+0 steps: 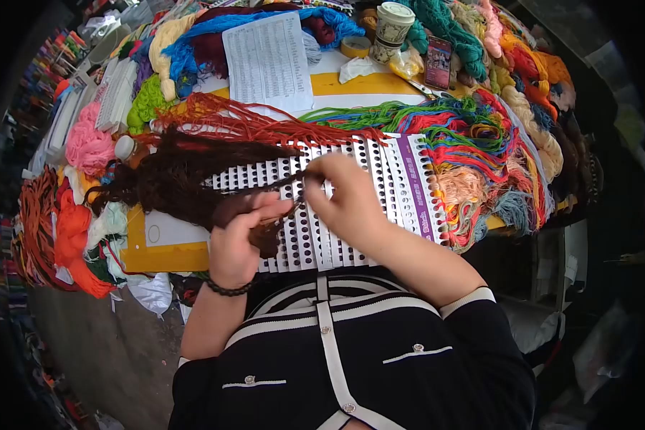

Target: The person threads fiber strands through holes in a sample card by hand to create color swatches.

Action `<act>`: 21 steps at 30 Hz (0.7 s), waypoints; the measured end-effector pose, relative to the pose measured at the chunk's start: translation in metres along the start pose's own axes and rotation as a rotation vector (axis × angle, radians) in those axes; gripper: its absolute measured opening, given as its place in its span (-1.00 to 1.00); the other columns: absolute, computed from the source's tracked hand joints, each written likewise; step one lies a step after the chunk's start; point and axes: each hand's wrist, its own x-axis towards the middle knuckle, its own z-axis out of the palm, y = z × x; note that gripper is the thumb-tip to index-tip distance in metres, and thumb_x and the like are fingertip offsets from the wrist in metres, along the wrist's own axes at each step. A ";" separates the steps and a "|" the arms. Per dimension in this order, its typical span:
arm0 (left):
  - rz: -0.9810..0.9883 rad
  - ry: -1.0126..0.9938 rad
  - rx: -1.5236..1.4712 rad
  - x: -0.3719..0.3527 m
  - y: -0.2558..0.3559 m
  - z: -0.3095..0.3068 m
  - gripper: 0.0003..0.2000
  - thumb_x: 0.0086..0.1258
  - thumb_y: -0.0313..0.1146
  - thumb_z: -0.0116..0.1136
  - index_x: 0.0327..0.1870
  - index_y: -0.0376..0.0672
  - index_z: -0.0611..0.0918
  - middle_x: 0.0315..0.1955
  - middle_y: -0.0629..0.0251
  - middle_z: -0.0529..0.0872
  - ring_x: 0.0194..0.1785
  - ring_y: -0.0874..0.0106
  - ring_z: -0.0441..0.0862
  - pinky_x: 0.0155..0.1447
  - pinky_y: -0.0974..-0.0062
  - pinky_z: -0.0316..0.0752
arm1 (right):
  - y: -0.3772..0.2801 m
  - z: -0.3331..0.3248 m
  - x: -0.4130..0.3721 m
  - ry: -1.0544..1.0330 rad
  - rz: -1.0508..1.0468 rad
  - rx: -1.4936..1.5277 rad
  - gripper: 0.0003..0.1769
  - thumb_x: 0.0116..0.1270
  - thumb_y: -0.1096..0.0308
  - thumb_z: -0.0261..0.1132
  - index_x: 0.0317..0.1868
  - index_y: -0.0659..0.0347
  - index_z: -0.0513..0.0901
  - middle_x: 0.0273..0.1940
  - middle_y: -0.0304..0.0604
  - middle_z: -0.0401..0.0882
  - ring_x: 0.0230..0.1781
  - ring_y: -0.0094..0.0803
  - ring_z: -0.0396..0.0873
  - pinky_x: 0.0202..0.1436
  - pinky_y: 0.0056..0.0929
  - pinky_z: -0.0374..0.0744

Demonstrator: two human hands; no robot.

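Observation:
My left hand (235, 247), with a dark beaded bracelet at the wrist, is closed around part of a dark brown yarn bundle (168, 172). The bundle spreads leftward over white cards punched with rows of holes (304, 244). My right hand (342, 197) is a little to the right, over the cards, its fingers pinched on a dark strand of the same yarn drawn out from the bundle. The fingertips are slightly blurred. Red-brown strands (265, 129) lie along the cards' far edge. At the cards' right side is a purple printed strip (417, 186).
Multicoloured yarn (473, 136) is heaped at the right, and a pink skein (89, 136) lies left. Behind are a printed list (269, 64), a patterned cup (393, 32), a tape roll (355, 47), a phone (438, 63) and scissors (426, 90). Orange yarn (79, 244) hangs over the table's left edge.

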 end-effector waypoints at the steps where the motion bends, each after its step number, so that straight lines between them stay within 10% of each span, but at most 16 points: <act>1: -0.030 -0.055 -0.137 0.001 0.005 -0.009 -0.69 0.24 -0.44 -0.15 -0.03 -0.35 0.51 -0.10 -0.16 0.61 0.04 0.09 0.58 0.21 0.14 0.39 | 0.009 -0.007 0.005 0.165 -0.221 -0.181 -0.86 0.09 0.51 0.26 -0.30 0.25 0.51 -0.04 0.04 0.51 0.00 -0.26 0.48 0.03 -0.36 0.45; 2: -0.066 -0.093 -0.324 0.004 0.014 -0.016 -0.69 0.24 -0.44 -0.19 -0.05 -0.29 0.53 -0.10 -0.09 0.63 -0.01 0.11 0.60 0.23 0.16 0.37 | 0.015 -0.019 0.011 0.273 -0.280 -0.185 -0.87 0.09 0.57 0.23 -0.32 0.27 0.48 -0.04 -0.03 0.53 -0.02 -0.34 0.49 0.02 -0.40 0.46; 3: -0.015 -0.234 -0.638 0.005 0.023 -0.021 -0.65 0.27 -0.42 -0.21 0.05 -0.20 0.50 -0.02 0.12 0.63 -0.05 0.25 0.63 0.27 0.19 0.33 | 0.014 -0.033 0.013 0.207 0.022 0.343 -0.91 0.14 0.56 0.19 -0.31 0.25 0.50 0.01 -0.08 0.54 -0.02 -0.38 0.49 0.05 -0.39 0.47; 4: 0.007 0.084 -0.745 0.006 0.034 -0.042 -0.59 0.29 -0.41 -0.21 0.18 -0.10 0.45 0.04 0.34 0.62 -0.10 0.41 0.65 0.31 0.18 0.28 | 0.009 -0.062 0.018 0.138 0.361 1.035 -0.91 0.19 0.52 0.16 -0.27 0.21 0.53 0.09 -0.05 0.50 0.00 -0.35 0.50 0.10 -0.37 0.48; 5: 0.030 0.106 -0.603 0.005 0.032 -0.054 -0.57 0.35 -0.46 -0.27 0.25 -0.08 0.39 0.07 0.43 0.60 -0.10 0.51 0.65 0.33 0.21 0.27 | 0.009 -0.062 0.017 0.135 0.342 0.972 -0.90 0.27 0.45 0.09 -0.25 0.22 0.53 0.12 0.03 0.47 -0.02 -0.29 0.52 0.15 -0.19 0.45; 6: 0.131 0.055 -0.833 0.012 0.059 -0.083 -0.59 0.38 -0.53 -0.32 0.23 -0.17 0.39 0.06 0.35 0.60 -0.07 0.47 0.65 0.23 0.30 0.41 | 0.003 -0.112 0.012 -0.034 0.341 1.656 -0.85 0.30 0.42 0.03 -0.25 0.27 0.51 0.16 0.06 0.44 -0.01 -0.18 0.52 0.18 0.00 0.39; 8: 0.164 0.374 -1.046 0.023 0.077 -0.120 -0.62 0.37 -0.58 -0.28 0.21 -0.30 0.37 0.08 0.17 0.57 -0.11 0.42 0.66 -0.08 0.52 0.62 | 0.026 -0.146 0.002 -0.104 0.067 1.876 -0.88 0.30 0.40 0.03 -0.22 0.25 0.43 -0.33 -0.18 0.44 -0.19 -0.27 0.42 0.12 0.03 0.39; 11: 0.178 0.404 -0.838 0.019 0.089 -0.235 -0.58 0.33 -0.59 -0.27 0.23 -0.29 0.34 0.10 0.22 0.57 -0.44 0.60 0.54 -0.39 0.71 0.50 | 0.056 -0.191 -0.014 0.104 0.184 1.733 -0.87 0.32 0.39 0.03 -0.24 0.28 0.43 -0.49 -0.33 0.25 -0.45 -0.51 0.21 -0.47 -0.55 0.24; 17: 0.275 0.907 -0.274 0.004 0.138 -0.341 -0.64 0.40 -0.48 -0.40 0.13 -0.23 0.41 0.11 0.36 0.57 -0.65 0.74 0.25 -0.66 0.80 0.14 | 0.154 -0.338 -0.043 0.763 0.520 0.982 -0.85 0.38 0.37 0.06 -0.39 0.16 0.41 -0.61 -0.43 0.21 -0.69 -0.65 0.13 -0.68 -0.69 0.11; 21: 0.314 1.091 -0.082 0.004 0.160 -0.280 -0.66 0.37 -0.50 -0.31 0.10 -0.21 0.46 0.04 0.41 0.61 -0.65 0.76 0.22 -0.68 0.82 0.06 | 0.171 -0.403 -0.062 1.119 0.248 -0.141 -0.80 0.26 0.35 0.23 -0.23 0.35 0.62 -0.41 -0.31 0.52 -0.43 -0.58 0.47 -0.32 -0.59 0.46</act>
